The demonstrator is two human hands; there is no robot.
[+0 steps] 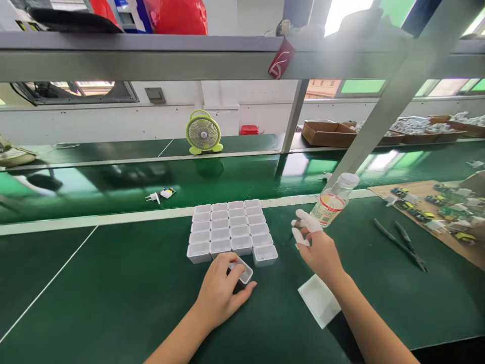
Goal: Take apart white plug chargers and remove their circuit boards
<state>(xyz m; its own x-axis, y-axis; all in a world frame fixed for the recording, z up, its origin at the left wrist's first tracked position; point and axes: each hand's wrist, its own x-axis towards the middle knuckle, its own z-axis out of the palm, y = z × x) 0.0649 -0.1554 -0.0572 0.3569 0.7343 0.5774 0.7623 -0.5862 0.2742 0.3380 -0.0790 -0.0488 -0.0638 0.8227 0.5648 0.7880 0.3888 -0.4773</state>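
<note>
Lower left of the frame, the green table (94,293) lies bare, with wide room for a hand to pass. At centre, the block of white cups (231,230) stands packed edge to edge, leaving no gap between them; the left hand (222,293) sits just below it on one tilted cup (242,270). Right of the block a narrow lane runs up past the right hand (318,247). The tilted bottle (333,202) blocks the lane's top, the white pad (318,301) its bottom. Further right lie dark tweezers (401,242), then the cardboard sheet (428,212) crowded with parts.
</note>
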